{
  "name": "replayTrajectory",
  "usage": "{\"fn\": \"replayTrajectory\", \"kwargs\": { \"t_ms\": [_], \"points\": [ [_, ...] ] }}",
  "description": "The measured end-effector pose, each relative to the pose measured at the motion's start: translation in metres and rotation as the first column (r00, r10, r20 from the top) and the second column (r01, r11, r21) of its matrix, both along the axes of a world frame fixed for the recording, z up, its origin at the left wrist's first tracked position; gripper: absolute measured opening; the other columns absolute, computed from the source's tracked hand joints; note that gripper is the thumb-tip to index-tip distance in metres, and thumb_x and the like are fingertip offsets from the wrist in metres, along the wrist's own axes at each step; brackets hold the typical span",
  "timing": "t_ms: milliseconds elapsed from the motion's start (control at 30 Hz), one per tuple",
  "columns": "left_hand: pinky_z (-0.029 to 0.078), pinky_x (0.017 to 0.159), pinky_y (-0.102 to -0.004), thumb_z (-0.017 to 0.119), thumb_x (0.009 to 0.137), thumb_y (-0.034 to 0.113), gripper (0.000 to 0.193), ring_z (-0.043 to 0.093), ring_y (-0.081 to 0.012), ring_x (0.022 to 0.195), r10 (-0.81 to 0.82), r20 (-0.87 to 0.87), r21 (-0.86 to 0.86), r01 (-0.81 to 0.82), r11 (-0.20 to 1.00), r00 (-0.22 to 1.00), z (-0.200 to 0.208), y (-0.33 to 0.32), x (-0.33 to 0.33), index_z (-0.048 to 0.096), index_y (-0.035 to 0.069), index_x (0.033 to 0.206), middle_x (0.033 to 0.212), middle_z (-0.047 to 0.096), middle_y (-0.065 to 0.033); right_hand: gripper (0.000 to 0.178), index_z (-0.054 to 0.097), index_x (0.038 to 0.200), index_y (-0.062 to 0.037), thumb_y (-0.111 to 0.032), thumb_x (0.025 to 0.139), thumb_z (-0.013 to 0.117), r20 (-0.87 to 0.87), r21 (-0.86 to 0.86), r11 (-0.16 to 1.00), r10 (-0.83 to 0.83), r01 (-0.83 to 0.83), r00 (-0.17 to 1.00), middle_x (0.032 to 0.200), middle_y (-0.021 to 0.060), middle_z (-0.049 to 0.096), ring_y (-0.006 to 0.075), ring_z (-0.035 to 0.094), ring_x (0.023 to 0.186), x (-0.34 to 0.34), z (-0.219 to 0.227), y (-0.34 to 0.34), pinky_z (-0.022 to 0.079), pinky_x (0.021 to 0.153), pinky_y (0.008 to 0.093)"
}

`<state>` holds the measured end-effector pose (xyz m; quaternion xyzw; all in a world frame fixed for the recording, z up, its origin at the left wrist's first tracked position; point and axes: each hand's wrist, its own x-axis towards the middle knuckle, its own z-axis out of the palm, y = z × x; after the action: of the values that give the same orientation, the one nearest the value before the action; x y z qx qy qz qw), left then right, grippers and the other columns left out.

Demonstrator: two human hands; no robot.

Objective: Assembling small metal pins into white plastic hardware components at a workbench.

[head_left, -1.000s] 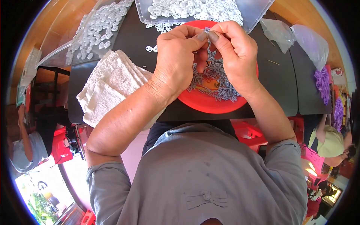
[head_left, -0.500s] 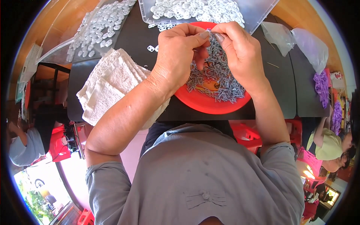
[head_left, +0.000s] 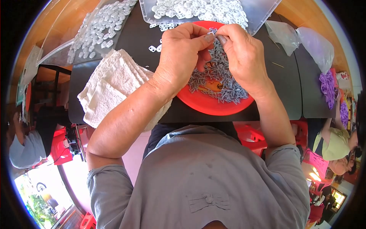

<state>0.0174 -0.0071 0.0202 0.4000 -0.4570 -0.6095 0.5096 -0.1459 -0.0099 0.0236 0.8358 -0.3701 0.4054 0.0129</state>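
My left hand (head_left: 179, 53) and my right hand (head_left: 245, 53) meet fingertip to fingertip above the far part of a red round plate (head_left: 213, 110). Thumb and forefinger are pinched on each. A tiny pale bit shows between the fingertips, too small and covered to name; I cannot tell which hand bears it. Under the hands, the plate carries a heap of small grey ribbed pieces (head_left: 232, 93), shaped like screws or wall plugs. Just beyond lie small white plastic pieces with holes (head_left: 155, 49) on the dark table (head_left: 284, 89).
A clear plastic bin (head_left: 263, 19) of white pieces stands at the back. Left of it, more white oval pieces (head_left: 103, 32) lie in clear plastic. A folded cream towel (head_left: 110, 91) sits beside my left forearm. Plastic bags (head_left: 318, 47) are at the right. Other people sit at both sides.
Both hands stay pinched together over the plate, with only slight shifts of the fingers. The person at the far left has raised an arm a little.
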Motion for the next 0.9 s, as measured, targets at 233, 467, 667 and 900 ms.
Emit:
{"fn": "replayTrajectory", "kwargs": {
  "t_ms": [233, 467, 667, 900],
  "points": [
    [0.041, 0.042, -0.0223, 0.062, 0.089, 0.004, 0.009, 0.052, -0.0077, 0.05, 0.051, 0.089, -0.019, -0.049, 0.999, 0.995, -0.002, 0.003, -0.004, 0.061, -0.004, 0.088, 0.068, 0.059, -0.0044, 0.011, 0.057, 0.096, -0.0001, 0.006, 0.086, 0.056, 0.081, 0.03, 0.999, 0.019, -0.021, 0.997, 0.082, 0.0141, 0.063, 0.029, 0.064, 0.072, 0.005, -0.006, 0.003, 0.049, 0.063, 0.0338],
    [0.036, 0.04, -0.0213, 0.063, 0.089, 0.004, 0.008, 0.051, -0.0088, 0.049, 0.147, -0.022, -0.044, -0.148, 0.988, 0.989, -0.006, 0.009, -0.011, 0.062, -0.003, 0.087, 0.068, 0.06, -0.0039, 0.016, 0.058, 0.096, 0.0008, 0.01, 0.084, 0.052, 0.094, -0.002, 0.999, 0.038, -0.038, 0.995, 0.079, 0.013, 0.062, 0.0246, 0.063, 0.067, 0.011, -0.01, 0.004, 0.05, 0.062, 0.0311],
    [0.038, 0.038, -0.0226, 0.064, 0.087, 0.004, 0.006, 0.053, -0.0088, 0.049, 0.111, -0.057, -0.044, -0.114, 0.993, 0.992, -0.009, 0.005, -0.009, 0.062, -0.002, 0.087, 0.068, 0.06, -0.0043, 0.014, 0.061, 0.099, 0.0017, 0.006, 0.088, 0.055, 0.117, 0.119, 0.993, 0.016, -0.03, 0.993, 0.078, 0.0072, 0.062, 0.0128, 0.06, 0.068, 0.008, -0.005, 0.007, 0.047, 0.063, 0.0262],
    [0.049, 0.055, -0.034, 0.064, 0.081, 0.006, 0.009, 0.06, -0.0173, 0.06, 0.164, 0.341, -0.372, -0.027, 0.928, 0.926, -0.03, 0.004, -0.011, 0.063, -0.003, 0.081, 0.067, 0.06, -0.0107, 0.015, 0.064, 0.101, 0.0026, -0.005, 0.09, 0.058, -0.078, 0.438, 0.893, -0.071, 0.098, 0.994, 0.085, 0.0029, 0.066, 0.0063, 0.057, 0.078, 0.016, 0.058, -0.012, 0.046, 0.072, 0.0241]
  ]
}}
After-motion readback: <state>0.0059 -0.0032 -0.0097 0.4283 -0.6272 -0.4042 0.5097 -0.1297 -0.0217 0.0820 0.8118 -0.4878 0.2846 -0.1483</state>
